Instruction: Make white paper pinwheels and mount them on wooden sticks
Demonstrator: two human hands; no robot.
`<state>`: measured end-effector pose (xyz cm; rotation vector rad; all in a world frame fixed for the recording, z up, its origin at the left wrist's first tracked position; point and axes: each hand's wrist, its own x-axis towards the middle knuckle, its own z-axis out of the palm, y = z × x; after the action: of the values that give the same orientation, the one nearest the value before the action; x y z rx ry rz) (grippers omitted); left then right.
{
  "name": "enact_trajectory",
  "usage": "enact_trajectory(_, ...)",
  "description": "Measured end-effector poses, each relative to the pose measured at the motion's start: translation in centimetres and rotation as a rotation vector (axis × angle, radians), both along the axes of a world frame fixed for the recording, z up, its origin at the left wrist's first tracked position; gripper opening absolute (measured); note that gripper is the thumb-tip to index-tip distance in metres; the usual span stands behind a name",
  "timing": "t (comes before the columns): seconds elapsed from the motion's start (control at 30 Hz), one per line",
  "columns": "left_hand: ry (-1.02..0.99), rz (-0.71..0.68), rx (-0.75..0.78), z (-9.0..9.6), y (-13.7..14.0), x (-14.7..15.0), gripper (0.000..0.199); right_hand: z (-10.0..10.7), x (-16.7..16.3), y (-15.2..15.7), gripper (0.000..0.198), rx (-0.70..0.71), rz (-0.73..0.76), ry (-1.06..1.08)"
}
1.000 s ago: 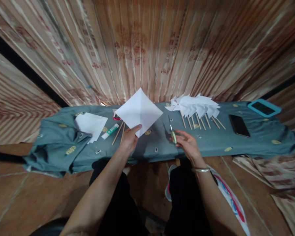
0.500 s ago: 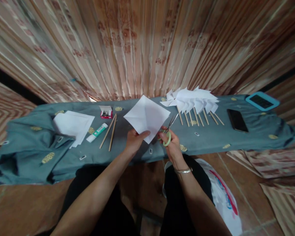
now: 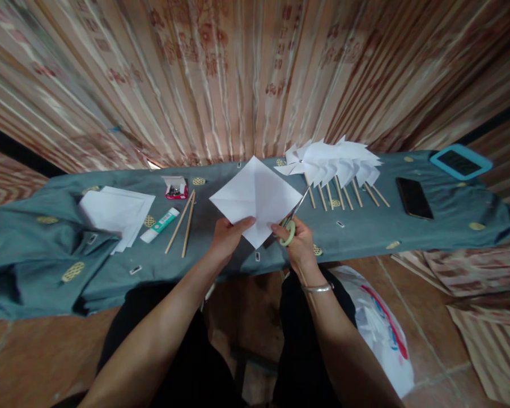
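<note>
A creased white square of paper (image 3: pixel 255 195) is held up with one corner toward me. My left hand (image 3: pixel 228 237) pinches its lower left edge, thumb on top. My right hand (image 3: pixel 300 241) has green-handled scissors (image 3: pixel 288 232) hooked in its fingers, blades pointing up and away along the paper's right corner. The right thumb also presses on the paper's lower right edge. To the right lies a row of white paper pinwheels (image 3: pixel 335 161) on wooden sticks. Left of the paper are two loose wooden sticks (image 3: pixel 188 226).
On the grey-green cloth (image 3: pixel 233 266) lie a stack of white paper (image 3: pixel 119 212), a glue tube (image 3: pixel 159 225) and a small red box of metal bits (image 3: pixel 175 188). A black phone (image 3: pixel 414 198) and a blue-framed device (image 3: pixel 461 161) are at right. A white plastic bag (image 3: pixel 378 323) stands on the floor.
The right thumb has come onto the paper's lower right edge, and the paper is turned slightly. The scissors now sit closer against the paper. The view has shifted a little.
</note>
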<state>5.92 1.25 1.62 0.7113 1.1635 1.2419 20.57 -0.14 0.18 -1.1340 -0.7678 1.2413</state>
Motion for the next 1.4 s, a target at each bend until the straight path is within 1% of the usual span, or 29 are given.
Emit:
enact_trajectory(0.13, 0.053, 0.113, 0.086, 0.2, 1.0, -0.5, 0.033, 0.1, 0.0, -0.9, 0.046, -0.019, 0.082, -0.118)
enact_trajectory(0.2, 0.086, 0.176, 0.148, 0.5, 1.7, -1.1, 0.030, -0.1, -0.3, -1.8, 0.047, -0.006, 0.180, -0.201)
enact_trajectory(0.27, 0.122, 0.225, 0.224, 0.9, 2.5, -1.8, 0.030, -0.4, -0.8, -2.8, 0.047, -0.004, 0.319, -0.261)
enact_trajectory(0.37, 0.156, 0.254, 0.300, 1.3, 3.1, -2.4, 0.031, -1.0, -1.9, -4.1, 0.047, -0.034, 0.530, -0.251)
enact_trajectory(0.47, 0.171, 0.249, 0.304, 1.3, 3.1, -2.5, 0.028, -1.2, -2.7, -4.8, 0.045, -0.047, 0.632, -0.199)
enact_trajectory(0.6, 0.183, 0.225, 0.269, 0.9, 2.9, -2.4, 0.026, -1.2, -3.0, -4.7, 0.046, -0.034, 0.618, -0.150)
enact_trajectory(0.7, 0.187, 0.216, 0.283, 0.6, 2.8, -2.3, 0.023, -1.1, -3.1, -4.5, 0.048, -0.029, 0.593, -0.123)
enact_trajectory(0.8, 0.185, 0.214, 0.303, 0.7, 2.6, -2.1, 0.021, -1.0, -3.2, -4.4, 0.048, -0.022, 0.588, -0.110)
enact_trajectory(0.93, 0.176, 0.212, 0.287, 0.8, 2.3, -1.9, 0.021, -1.0, -3.2, -4.4, 0.047, -0.019, 0.576, -0.096)
enact_trajectory(1.03, 0.166, 0.198, 0.275, 0.7, 2.3, -1.8, 0.024, -0.9, -3.1, -4.2, 0.049, -0.032, 0.564, -0.102)
enact_trajectory(1.17, 0.188, 0.191, 0.285, 0.5, 2.4, -1.8, 0.021, -0.7, -3.0, -4.1, 0.049, -0.047, 0.559, -0.128)
enact_trajectory(1.4, 0.204, 0.193, 0.253, 0.7, 2.1, -1.7, 0.021, -0.7, -3.0, -4.0, 0.052, -0.050, 0.565, -0.139)
